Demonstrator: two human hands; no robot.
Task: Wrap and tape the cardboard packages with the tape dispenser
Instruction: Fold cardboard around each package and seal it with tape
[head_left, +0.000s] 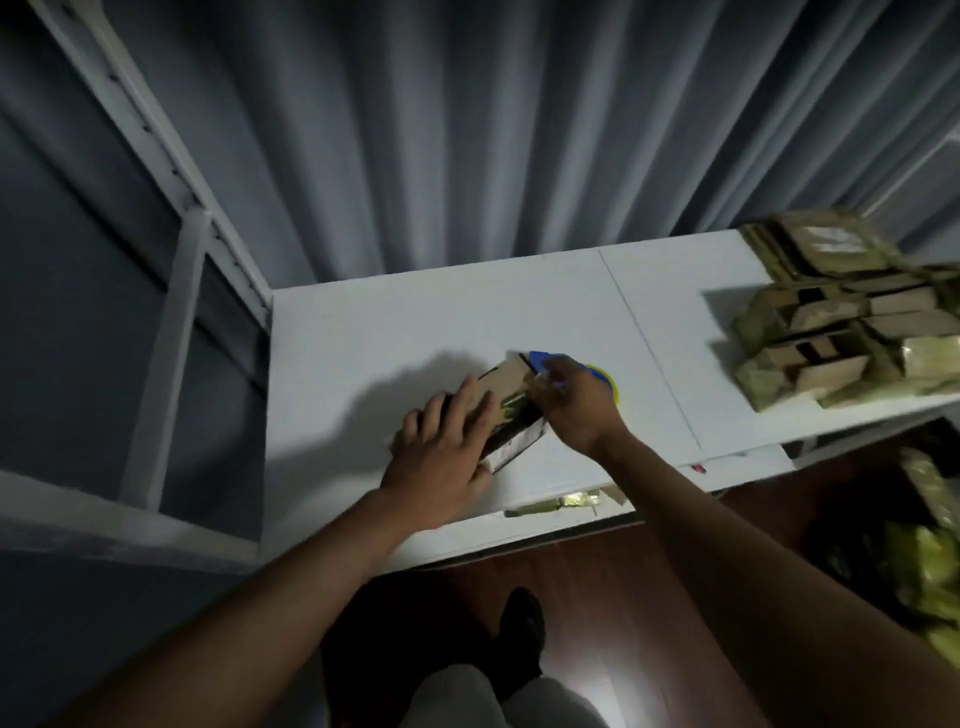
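Cardboard package (501, 382) lying flat at frame centre on white table (363, 338), long axis running lower left to upper right. Pinned by left hand (441, 447), fingers straight and spread flat over lower-left half, pressing down, not curled round. Right hand (579, 402) at package's upper-right end, fingers curled round blue tape dispenser (545, 359); yellow tape roll (610, 382) showing just behind knuckles. Dispenser touching or just off far end of package; contact hard to confirm, blurred. Shiny wrap bunched between the two hands, detail unclear.

Key relation: package extends from right-hand grip toward lower left, so likely tape pull runs along long axis toward left hand. Right hand nearer the taping end; left hand sits in that path, probably needs to shift or lift as tape comes across. Risk: package sliding if left hand eases off.

Outward: stack of wrapped packages (841, 322) at right edge of table, well apart. Grey curtain (467, 130) behind, white shelf frame (176, 249) at left.
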